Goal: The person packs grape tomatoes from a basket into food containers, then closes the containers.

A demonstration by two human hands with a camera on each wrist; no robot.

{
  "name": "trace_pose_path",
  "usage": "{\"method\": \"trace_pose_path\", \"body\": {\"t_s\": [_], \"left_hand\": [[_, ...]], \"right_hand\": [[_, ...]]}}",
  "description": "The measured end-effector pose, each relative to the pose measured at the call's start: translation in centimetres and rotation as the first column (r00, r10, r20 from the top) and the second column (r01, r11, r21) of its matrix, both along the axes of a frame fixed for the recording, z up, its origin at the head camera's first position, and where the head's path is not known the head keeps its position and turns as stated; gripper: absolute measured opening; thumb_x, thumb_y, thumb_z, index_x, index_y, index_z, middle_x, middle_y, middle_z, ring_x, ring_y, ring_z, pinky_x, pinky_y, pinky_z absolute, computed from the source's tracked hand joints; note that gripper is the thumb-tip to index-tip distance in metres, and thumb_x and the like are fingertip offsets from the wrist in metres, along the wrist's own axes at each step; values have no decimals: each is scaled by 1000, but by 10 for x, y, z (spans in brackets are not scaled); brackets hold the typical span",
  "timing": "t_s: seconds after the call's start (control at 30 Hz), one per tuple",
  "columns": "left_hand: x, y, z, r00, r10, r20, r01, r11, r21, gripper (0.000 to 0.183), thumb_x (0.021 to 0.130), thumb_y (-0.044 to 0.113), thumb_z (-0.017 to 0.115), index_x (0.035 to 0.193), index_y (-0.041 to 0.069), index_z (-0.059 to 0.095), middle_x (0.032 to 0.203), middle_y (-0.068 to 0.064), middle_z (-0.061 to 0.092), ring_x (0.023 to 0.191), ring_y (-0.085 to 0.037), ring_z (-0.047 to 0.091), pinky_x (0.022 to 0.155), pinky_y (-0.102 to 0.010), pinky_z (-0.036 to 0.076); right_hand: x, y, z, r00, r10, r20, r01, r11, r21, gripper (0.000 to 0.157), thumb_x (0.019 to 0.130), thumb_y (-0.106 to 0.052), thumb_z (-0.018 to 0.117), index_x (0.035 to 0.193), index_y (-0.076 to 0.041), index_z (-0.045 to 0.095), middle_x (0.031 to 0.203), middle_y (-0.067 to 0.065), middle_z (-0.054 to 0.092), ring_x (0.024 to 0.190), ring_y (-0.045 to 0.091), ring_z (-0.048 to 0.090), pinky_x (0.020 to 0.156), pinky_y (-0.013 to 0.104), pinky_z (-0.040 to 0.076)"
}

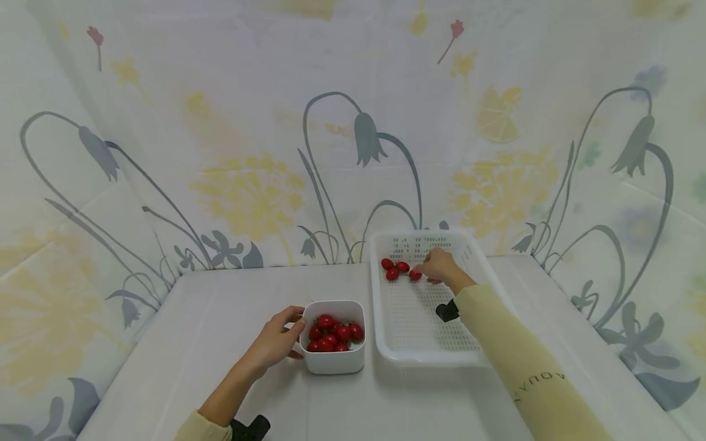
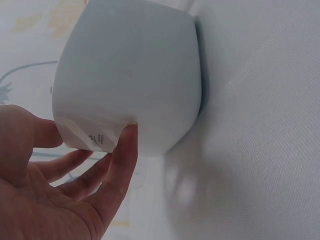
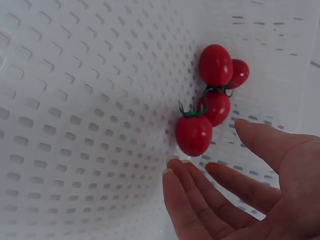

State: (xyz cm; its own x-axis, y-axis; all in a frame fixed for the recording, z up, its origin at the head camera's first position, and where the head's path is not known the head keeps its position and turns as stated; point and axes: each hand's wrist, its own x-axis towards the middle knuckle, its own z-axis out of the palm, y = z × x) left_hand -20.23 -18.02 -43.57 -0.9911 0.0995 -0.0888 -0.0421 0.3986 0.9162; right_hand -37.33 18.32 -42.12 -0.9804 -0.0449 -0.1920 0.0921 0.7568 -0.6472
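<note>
A white square tub (image 1: 334,364) holds several red cherry tomatoes (image 1: 343,333). My left hand (image 1: 278,337) holds its left side, the fingers spread against the wall and a digit at the rim. The left wrist view shows fingertips on the outer wall (image 2: 125,65), near a small printed label. To the right stands a white perforated basket (image 1: 405,318). My right hand (image 1: 438,267) reaches into it beside several cherry tomatoes (image 1: 392,274). In the right wrist view its fingers are parted just below the nearest tomato (image 3: 193,135), which has a green calyx. Nothing is in that hand.
The tub and basket stand side by side on a white-covered table (image 1: 220,306), a narrow gap between them. Behind the basket hangs a flower-patterned cloth (image 1: 254,196). A black wrist device (image 1: 447,311) hangs under the right sleeve, over the basket floor.
</note>
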Motion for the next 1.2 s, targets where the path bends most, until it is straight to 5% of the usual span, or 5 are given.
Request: {"method": "trace_pose_path", "body": {"t_s": [0.43, 0.8, 0.97, 1.2], "left_hand": [[1, 5, 1, 1000, -9, 3, 9, 1000, 5, 31, 106, 14, 53, 134, 3, 59, 132, -20, 61, 87, -25, 66, 63, -39, 64], [-1, 2, 1, 1000, -17, -3, 17, 1000, 1, 31, 106, 14, 53, 134, 4, 59, 132, -20, 61, 87, -26, 66, 63, -39, 64], [-2, 1, 1, 1000, -9, -5, 9, 1000, -1, 31, 106, 13, 53, 134, 4, 59, 132, -20, 61, 87, -27, 67, 63, -39, 64], [-1, 0, 0, 1000, -10, -3, 10, 1000, -1, 30, 106, 13, 53, 134, 3, 59, 132, -20, 61, 87, -27, 66, 63, -40, 64]], "right_hand": [[-8, -1, -6, 1000, -3, -27, 5, 996, 88, 38, 94, -17, 72, 114, 14, 65, 121, 33, 64, 77, 29, 71, 70, 37, 63], [-14, -5, -10, 997, 72, -22, -70, 994, 88, 26, 88, -8, 79, 105, 10, 72, 90, 17, 73, 72, 17, 66, 61, 24, 57], [-13, -4, -8, 996, 82, 21, -83, 996, 16, 23, 87, -5, 78, 103, 9, 72, 84, 13, 71, 71, 16, 67, 65, 27, 61], [0, -2, -1, 991, 118, 70, -106, 982, -154, 26, 91, -3, 74, 111, 13, 67, 99, 21, 70, 76, 19, 71, 72, 32, 64]]}}
